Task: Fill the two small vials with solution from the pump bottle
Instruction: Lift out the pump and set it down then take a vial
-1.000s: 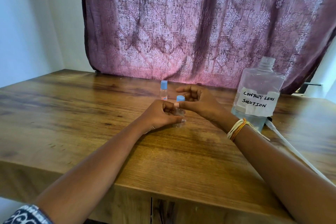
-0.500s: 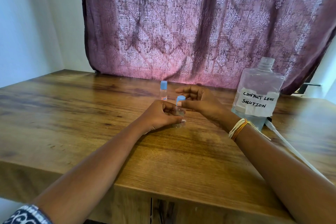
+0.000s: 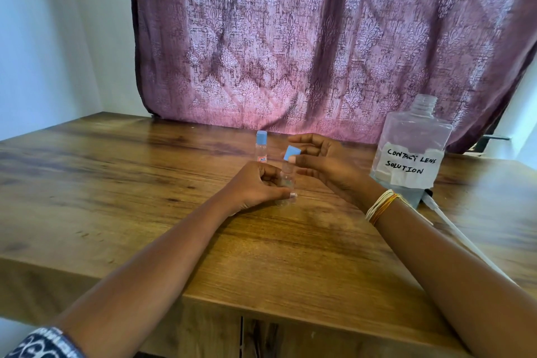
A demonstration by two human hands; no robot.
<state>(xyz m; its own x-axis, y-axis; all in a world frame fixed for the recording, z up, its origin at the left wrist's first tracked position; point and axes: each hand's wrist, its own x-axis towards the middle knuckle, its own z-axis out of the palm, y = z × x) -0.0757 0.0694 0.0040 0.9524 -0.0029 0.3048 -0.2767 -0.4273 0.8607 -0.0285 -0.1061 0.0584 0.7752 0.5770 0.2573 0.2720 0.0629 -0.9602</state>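
Note:
My left hand (image 3: 255, 186) grips a small clear vial (image 3: 287, 180) standing on the wooden table (image 3: 145, 183). My right hand (image 3: 325, 163) pinches the vial's blue cap (image 3: 290, 152), which sits tilted just above the vial's neck. A second vial (image 3: 261, 146) with a blue cap and a red label stands upright behind them. A clear bottle (image 3: 412, 151) labelled "Contact Lens Solution" stands at the right with its neck open and no pump on it. Its white pump tube (image 3: 453, 227) lies on the table beside my right forearm.
A purple patterned curtain (image 3: 319, 38) hangs behind the table. A pale wall (image 3: 58, 38) is at the left. The table's front edge (image 3: 261, 308) runs across below my forearms.
My right hand has lifted and tilted the blue cap off the vial's neck; before it sat straight on the vial. My left hand has held still.

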